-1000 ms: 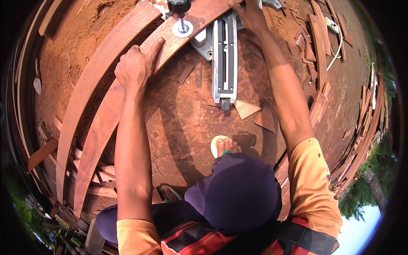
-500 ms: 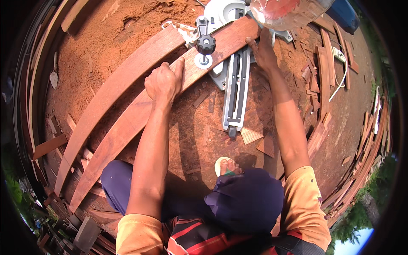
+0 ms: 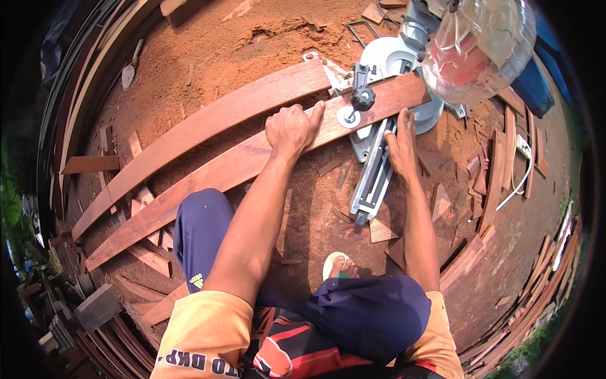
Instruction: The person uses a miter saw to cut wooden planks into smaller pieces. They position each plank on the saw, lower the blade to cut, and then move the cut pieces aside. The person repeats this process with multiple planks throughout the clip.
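Note:
A long, curved reddish wooden board [image 3: 214,177] lies across the base of a mitre saw [image 3: 391,57]. My left hand [image 3: 293,129] is closed over its near edge, thumb stretched along the top. The saw's clamp, with a black knob [image 3: 363,98], presses a round metal foot [image 3: 348,117] onto the board just right of that hand. My right hand [image 3: 402,144] has thumb and fingers apart, fingertips at the board's near edge close to its right end. The clear blade guard [image 3: 480,47] stands just beyond that end, a red blade showing through it.
A second curved board [image 3: 202,132] lies behind the first. The saw's slide rail [image 3: 374,180] points toward me. A trowel [image 3: 130,66] rests on the sawdust at far left. Offcuts [image 3: 476,174], a white power strip with cable [image 3: 522,148] and stacked timber [image 3: 536,297] are to the right.
The whole scene has shifted in view as my head moved. My right hand has drawn back from the board's end to its near edge. My left hand keeps its grip beside the clamp.

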Available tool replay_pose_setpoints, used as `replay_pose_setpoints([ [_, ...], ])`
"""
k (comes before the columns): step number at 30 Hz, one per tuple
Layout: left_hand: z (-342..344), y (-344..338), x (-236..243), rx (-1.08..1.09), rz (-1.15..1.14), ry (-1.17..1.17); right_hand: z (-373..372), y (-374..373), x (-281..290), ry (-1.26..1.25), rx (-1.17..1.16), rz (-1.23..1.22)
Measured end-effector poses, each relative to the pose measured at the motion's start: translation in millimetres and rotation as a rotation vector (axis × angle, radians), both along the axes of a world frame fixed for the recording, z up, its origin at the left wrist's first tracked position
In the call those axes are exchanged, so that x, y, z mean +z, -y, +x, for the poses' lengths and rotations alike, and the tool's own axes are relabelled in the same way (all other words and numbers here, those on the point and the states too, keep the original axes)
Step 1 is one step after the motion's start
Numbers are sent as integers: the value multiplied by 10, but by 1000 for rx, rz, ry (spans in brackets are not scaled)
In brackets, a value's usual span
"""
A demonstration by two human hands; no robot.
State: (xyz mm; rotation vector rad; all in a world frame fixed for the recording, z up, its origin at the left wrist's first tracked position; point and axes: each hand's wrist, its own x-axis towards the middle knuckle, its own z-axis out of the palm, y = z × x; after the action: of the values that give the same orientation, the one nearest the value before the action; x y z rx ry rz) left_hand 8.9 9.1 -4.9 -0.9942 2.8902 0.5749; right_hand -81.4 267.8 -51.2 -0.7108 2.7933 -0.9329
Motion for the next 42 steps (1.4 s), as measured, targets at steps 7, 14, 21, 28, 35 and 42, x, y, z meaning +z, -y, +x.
replay_pose_setpoints([
  [7, 56, 10, 21, -1, 70, -12, 27, -23, 964, -209, 315, -147],
  [14, 92, -21, -66, 22, 78, -92, 31, 566, 1633, -445, 706, 300],
  [21, 28, -44, -65, 34, 122, -82, -416, 541, 1433, -200, 508, 181],
  [28, 46, 1, -98, 29, 106, -54, -314, 736, 1592, -345, 341, 410],
  [35, 44, -22, -70, 41, 113, -65, -442, 524, 1560, -100, 526, 276],
  [42, 39, -27, -52, 32, 106, -83, -476, 630, 1574, -222, 440, 432],
])
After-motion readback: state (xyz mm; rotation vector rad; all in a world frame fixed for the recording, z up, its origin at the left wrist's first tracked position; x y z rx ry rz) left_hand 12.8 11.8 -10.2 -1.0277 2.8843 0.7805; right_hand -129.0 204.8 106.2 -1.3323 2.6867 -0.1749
